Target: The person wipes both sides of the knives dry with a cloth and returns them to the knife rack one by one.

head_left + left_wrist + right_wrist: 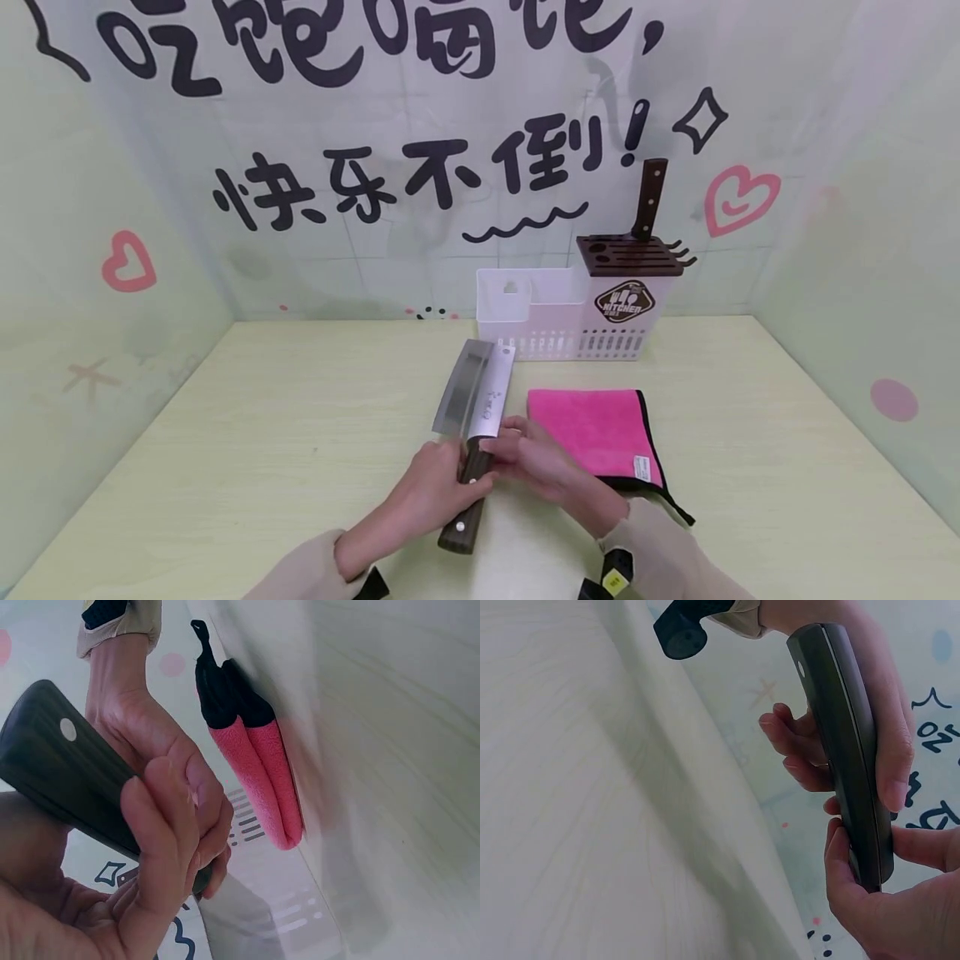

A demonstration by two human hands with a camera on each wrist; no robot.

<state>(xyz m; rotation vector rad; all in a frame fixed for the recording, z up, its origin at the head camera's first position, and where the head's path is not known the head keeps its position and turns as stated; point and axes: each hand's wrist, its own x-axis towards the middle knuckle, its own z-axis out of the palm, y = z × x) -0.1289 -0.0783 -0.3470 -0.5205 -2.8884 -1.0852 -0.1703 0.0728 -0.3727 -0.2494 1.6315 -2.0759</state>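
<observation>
A cleaver point(491, 400) with a broad, shiny metal blade and a dark riveted handle is held above the table, blade pointing away from me. My left hand point(431, 492) holds the handle, its thumb lying across the top. Close to the blade, my right hand point(536, 462) pinches the front of the handle between thumb and fingers. The left wrist view shows the dark handle point(75, 757) from its butt end, with the blade mostly hidden. In the right wrist view, both hands meet on the handle point(840, 735).
A folded pink cloth point(588, 429) with black edging lies right of my hands. Behind it stands a white perforated basket point(540, 333), its right part topped by a brown slotted lid point(633, 257) with a dark-handled knife point(651, 196) upright in it. Printed walls enclose the table point(300, 433).
</observation>
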